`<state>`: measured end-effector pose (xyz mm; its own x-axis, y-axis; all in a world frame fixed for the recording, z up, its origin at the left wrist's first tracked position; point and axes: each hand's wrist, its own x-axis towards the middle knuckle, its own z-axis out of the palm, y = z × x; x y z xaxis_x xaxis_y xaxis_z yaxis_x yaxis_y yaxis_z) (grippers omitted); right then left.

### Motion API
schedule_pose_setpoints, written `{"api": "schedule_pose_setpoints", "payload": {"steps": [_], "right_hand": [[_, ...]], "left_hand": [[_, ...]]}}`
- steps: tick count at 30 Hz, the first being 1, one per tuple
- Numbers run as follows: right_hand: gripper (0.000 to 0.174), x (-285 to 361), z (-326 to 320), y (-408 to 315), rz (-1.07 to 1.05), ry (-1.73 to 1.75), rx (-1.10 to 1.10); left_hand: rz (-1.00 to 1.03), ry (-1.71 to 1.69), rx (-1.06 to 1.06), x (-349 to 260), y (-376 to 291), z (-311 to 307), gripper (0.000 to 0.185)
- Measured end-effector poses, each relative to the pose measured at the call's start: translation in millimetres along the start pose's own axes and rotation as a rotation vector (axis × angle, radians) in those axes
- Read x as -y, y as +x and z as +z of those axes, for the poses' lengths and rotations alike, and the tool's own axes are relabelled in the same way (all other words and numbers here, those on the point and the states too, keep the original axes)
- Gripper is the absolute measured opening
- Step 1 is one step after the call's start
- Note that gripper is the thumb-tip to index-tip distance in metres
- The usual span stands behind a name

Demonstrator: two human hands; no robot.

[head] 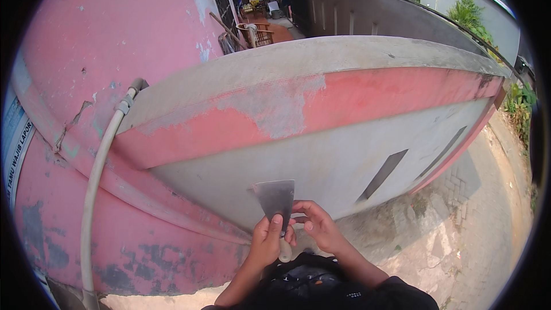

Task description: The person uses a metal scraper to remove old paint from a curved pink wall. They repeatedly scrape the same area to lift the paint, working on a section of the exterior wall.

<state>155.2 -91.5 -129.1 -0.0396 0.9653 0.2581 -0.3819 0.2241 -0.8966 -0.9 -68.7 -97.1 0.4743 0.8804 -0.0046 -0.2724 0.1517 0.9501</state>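
In front of my body, my left hand (267, 237) grips a paint scraper (275, 196) low on its metal blade, with the thumb laid on the face. The wide blade edge points up and away from me, and the pale handle (285, 250) hangs below the fingers. Close by on the right, my right hand (319, 226) has its fingers apart and curled beside the blade; whether a fingertip touches it I cannot tell. Beyond the hands stands a low wall with a pink band (370, 94), where a patch of grey (282, 110) shows with no pink paint.
A grey pipe (99, 168) runs down the pink house wall (129, 17) at left, near a sign (17, 155) bearing writing. Slots (383, 174) pierce the low wall. Behind it are wooden chairs (260, 34) and a dark gate (344, 6). Paving (469, 206) lies to the right.
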Motion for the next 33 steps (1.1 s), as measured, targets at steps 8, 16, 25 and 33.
{"api": "schedule_pose_setpoints", "payload": {"steps": [8, 16, 25, 33], "right_hand": [[0.044, 46.1, 6.5, 45.2, 0.222, 0.053, 0.114], [0.044, 25.4, 19.4, 67.4, 0.151, 0.271, 0.155], [0.052, 29.0, 25.6, 87.6, 0.121, 0.274, 0.149], [0.051, 24.2, 26.6, 99.5, 0.127, 0.281, 0.051]], "left_hand": [[0.067, 0.192, 0.126, 11.5, 11.5, 4.6, 0.037], [0.057, 0.053, 0.043, 11.5, 2.5, -8.3, 0.026], [0.007, -0.005, 0.041, 0.3, 16.2, -7.9, 0.024], [-0.022, -0.065, 0.015, 12.5, 27.7, -10.8, 0.021]]}}
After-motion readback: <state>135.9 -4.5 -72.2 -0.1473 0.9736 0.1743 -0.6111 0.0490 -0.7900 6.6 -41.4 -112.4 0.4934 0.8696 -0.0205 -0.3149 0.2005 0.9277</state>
